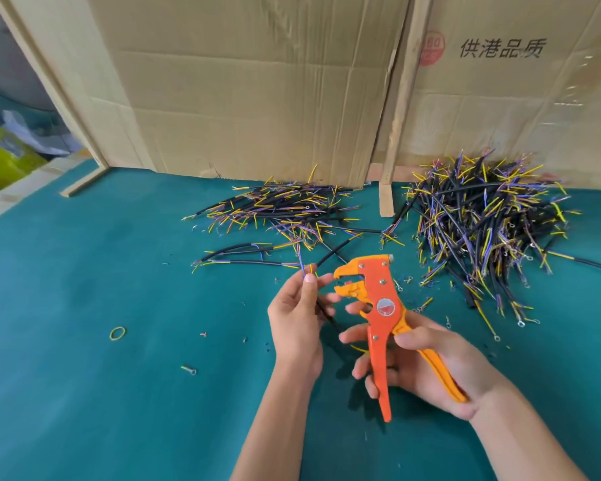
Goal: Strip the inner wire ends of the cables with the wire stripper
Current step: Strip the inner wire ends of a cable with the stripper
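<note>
My left hand (297, 315) pinches a short black cable (323, 312) near its end, with blue and yellow inner wires (307, 269) sticking up above my fingertips. My right hand (420, 364) holds the orange wire stripper (375, 307) by its handles, jaws apart and pointing left, just right of the wire ends. The cable's lower part runs down behind my left hand and toward the stripper.
Two heaps of black cables with yellow and blue wire ends lie on the green table (101, 376): a flatter heap (285, 210) at the back centre, a bigger heap (483, 223) at the back right. Cardboard sheets (257, 81) stand behind. A yellow rubber band (118, 333) and insulation scraps lie on the left.
</note>
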`<move>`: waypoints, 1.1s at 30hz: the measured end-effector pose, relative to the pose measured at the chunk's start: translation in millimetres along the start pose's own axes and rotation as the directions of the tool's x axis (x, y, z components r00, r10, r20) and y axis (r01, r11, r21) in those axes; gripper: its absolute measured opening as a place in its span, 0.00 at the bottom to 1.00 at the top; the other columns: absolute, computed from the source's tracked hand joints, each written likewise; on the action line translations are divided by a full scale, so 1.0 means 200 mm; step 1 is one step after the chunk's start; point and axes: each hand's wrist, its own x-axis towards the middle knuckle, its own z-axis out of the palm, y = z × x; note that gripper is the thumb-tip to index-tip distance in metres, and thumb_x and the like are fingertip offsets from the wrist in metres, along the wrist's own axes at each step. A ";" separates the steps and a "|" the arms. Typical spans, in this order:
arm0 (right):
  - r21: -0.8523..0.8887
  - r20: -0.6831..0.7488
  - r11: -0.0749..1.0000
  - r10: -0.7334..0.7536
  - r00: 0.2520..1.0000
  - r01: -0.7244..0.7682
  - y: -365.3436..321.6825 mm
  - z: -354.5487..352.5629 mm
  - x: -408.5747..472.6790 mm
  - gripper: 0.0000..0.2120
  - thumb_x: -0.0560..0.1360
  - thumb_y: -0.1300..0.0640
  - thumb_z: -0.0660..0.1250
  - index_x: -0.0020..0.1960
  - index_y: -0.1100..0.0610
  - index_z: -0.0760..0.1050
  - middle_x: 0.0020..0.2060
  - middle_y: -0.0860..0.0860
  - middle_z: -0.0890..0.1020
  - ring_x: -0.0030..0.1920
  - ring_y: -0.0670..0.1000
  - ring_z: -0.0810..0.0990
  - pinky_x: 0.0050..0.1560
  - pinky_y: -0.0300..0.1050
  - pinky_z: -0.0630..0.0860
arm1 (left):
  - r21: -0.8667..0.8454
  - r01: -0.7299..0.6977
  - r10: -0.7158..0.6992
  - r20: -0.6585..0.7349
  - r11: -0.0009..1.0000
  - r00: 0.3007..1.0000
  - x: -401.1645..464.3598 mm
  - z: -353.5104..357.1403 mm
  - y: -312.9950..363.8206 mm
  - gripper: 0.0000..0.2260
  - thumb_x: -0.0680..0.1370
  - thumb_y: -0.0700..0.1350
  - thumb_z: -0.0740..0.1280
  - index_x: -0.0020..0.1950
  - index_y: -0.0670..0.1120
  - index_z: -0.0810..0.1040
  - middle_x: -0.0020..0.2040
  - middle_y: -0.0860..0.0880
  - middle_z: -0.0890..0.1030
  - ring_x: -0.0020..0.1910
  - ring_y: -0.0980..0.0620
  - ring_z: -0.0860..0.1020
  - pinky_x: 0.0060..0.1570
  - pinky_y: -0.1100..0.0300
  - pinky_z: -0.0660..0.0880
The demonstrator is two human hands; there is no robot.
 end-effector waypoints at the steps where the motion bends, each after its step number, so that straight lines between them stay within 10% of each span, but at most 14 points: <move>1: -0.008 -0.016 1.000 -0.004 1.000 0.004 -0.01 -0.01 -0.01 0.34 0.72 0.57 0.75 0.74 0.62 0.69 0.65 0.70 0.76 0.49 0.67 0.80 0.48 0.61 0.78 | 0.025 -0.011 0.011 -0.004 1.000 1.000 0.00 0.01 0.00 0.09 0.84 0.43 0.62 0.56 0.42 0.81 0.46 0.45 0.86 0.29 0.54 0.78 0.28 0.65 0.72; 8: 0.081 -0.247 0.987 -0.118 0.962 0.142 -0.04 -0.08 -0.04 0.32 0.69 0.62 0.74 0.73 0.54 0.73 0.60 0.72 0.78 0.51 0.67 0.82 0.54 0.60 0.80 | 0.317 -0.124 0.091 0.118 0.940 0.989 0.00 0.01 -0.04 0.03 0.82 0.42 0.65 0.50 0.49 0.77 0.43 0.45 0.87 0.22 0.52 0.69 0.22 0.66 0.63; 33: -0.105 -0.237 0.994 -0.050 0.970 0.026 0.01 -0.01 0.00 0.17 0.68 0.65 0.79 0.54 0.61 0.78 0.42 0.62 0.75 0.38 0.62 0.76 0.42 0.57 0.79 | 0.465 -0.302 0.288 0.103 0.832 0.952 -0.02 0.00 -0.09 0.09 0.82 0.39 0.65 0.43 0.49 0.77 0.37 0.49 0.84 0.24 0.52 0.69 0.26 0.63 0.67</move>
